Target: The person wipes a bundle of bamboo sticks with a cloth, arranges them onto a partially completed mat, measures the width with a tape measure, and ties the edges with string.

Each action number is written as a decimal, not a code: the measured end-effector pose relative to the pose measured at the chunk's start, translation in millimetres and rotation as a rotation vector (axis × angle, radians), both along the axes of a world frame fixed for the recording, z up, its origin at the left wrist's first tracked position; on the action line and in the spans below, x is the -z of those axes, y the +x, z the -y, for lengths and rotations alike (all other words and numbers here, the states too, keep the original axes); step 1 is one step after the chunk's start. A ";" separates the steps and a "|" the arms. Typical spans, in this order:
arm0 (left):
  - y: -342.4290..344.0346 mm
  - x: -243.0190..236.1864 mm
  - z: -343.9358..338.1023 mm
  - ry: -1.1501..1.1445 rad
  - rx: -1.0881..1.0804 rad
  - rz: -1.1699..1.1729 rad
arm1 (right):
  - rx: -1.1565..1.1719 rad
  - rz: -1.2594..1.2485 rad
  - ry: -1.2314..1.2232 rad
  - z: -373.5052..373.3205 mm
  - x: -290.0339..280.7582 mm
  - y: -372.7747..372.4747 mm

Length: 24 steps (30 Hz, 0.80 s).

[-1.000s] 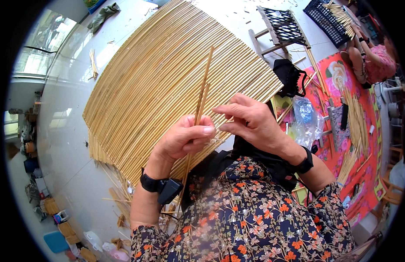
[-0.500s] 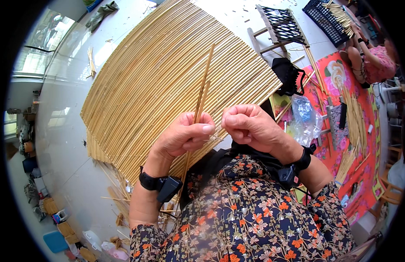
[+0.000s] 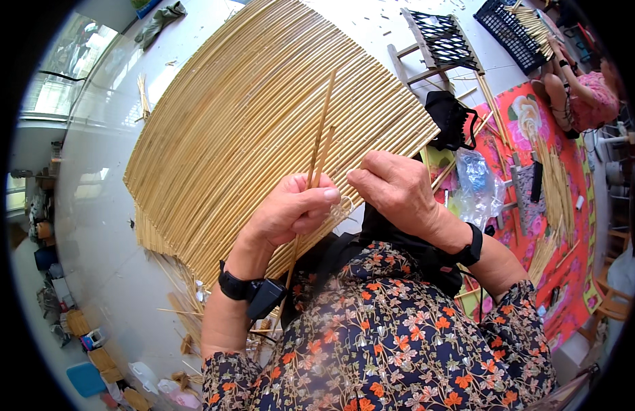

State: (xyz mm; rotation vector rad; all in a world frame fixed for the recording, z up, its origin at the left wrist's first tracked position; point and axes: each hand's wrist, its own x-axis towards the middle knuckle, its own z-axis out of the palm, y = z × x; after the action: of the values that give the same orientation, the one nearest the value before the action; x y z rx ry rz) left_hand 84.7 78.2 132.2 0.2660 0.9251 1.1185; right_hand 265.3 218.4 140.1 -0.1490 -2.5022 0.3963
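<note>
My left hand (image 3: 297, 211) is closed around two thin reed stalks (image 3: 321, 151), which slant up past my fingers and down along my forearm. Pale thin string (image 3: 343, 207) curls beside my left thumb, above the mat's near edge. Just to the right, my right hand (image 3: 394, 188) is raised with its fingers pinched together. What it grips, if anything, is hidden by the fingers. Beyond both hands spreads a large mat of reed stalks (image 3: 262, 103), laid side by side, its near edge close to my lap.
On the right, a red flowered cloth (image 3: 516, 123) carries loose reeds (image 3: 554, 185) and a clear plastic bag (image 3: 478, 185). A stool with black webbing (image 3: 444, 41) stands behind. Another person (image 3: 591, 99) sits at the far right by a black crate (image 3: 509, 34).
My right hand has risen slightly away from the left and turned, showing its back. More string now shows between the hands. My left hand still grips the stalks.
</note>
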 end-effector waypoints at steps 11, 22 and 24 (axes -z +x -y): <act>-0.8 -2.6 -0.7 -0.008 0.006 0.028 | 0.058 0.070 -0.371 0.6 -6.6 2.6; -1.1 -1.8 -0.8 -0.007 0.027 0.017 | -0.155 0.048 -1.337 -2.1 4.7 13.8; -1.3 -2.1 -0.9 -0.013 0.023 0.019 | -0.125 0.024 -1.547 -3.0 -3.9 15.4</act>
State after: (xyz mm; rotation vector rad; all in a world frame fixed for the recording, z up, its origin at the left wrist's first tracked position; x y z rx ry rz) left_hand 83.5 79.1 134.3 0.2547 0.9095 1.0917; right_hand 280.8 221.4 144.0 -0.5619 -1.6445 2.2350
